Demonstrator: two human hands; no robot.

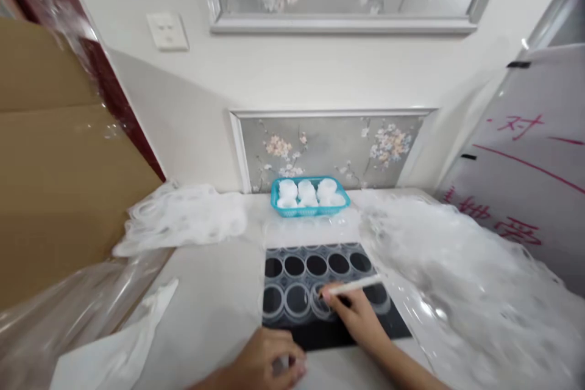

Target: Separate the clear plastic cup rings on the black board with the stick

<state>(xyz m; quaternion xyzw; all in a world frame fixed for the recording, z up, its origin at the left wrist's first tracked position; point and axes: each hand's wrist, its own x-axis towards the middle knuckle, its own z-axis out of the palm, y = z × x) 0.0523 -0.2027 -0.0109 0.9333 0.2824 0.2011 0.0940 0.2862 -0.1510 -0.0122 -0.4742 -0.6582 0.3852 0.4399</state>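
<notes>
My right hand (354, 311) grips a slim white pen-like tool (359, 285), its tip down on a clear plastic sheet with rows of round cutouts (298, 300). That sheet lies on a black mat (329, 336) on the white table. At the mat's lower left edge rests my left hand (269, 359), fingers curled and thumb close to the forefinger, with nothing visible between them. Behind the mat stands a blue basket (311, 212) with several white round pieces (306, 189) in it.
A blurred heap of clear plastic sheets (457, 262) covers the right side. Whitish sheets (187, 216) are piled at the back left. A cardboard box (59, 152) and plastic wrap (86, 304) stand left. The panelled wall (338, 76) closes off the back.
</notes>
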